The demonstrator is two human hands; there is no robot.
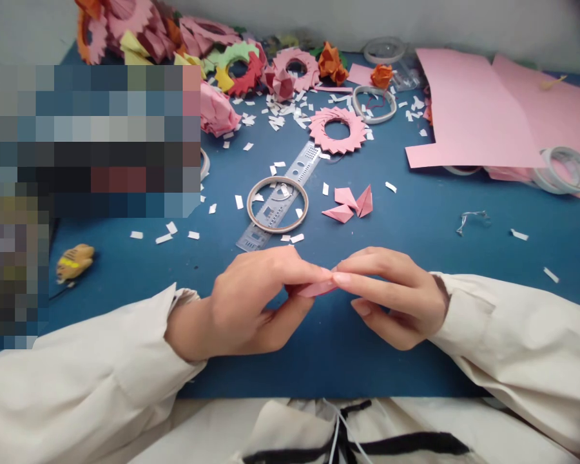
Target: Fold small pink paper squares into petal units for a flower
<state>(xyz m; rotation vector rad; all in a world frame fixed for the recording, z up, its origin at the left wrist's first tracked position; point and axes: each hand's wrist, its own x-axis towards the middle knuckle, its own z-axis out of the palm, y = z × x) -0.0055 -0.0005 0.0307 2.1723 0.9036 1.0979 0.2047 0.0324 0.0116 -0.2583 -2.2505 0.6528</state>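
A small folded piece of pink paper (pixel 318 289) is pinched between the thumb and fingers of my left hand (pixel 261 299). My right hand (pixel 396 293) meets it from the other side, its fingertips pressed on the paper's right end. Three folded pink pieces (pixel 341 213) lie on the blue table (pixel 319 367) just beyond my hands. Beside them, a tape ring (pixel 252 222) rests over a clear ruler (pixel 309 161). A pleated pink paper ring (pixel 319 131) touches the ruler's far end.
Large pink sheets (pixel 478 103) and tape rolls (pixel 568 171) lie at the right. Folded paper shapes (pixel 241 67) crowd the back, with white scraps (pixel 280 109) scattered before them. A yellow-brown object (pixel 76 263) sits at the left, near blurred-out areas.
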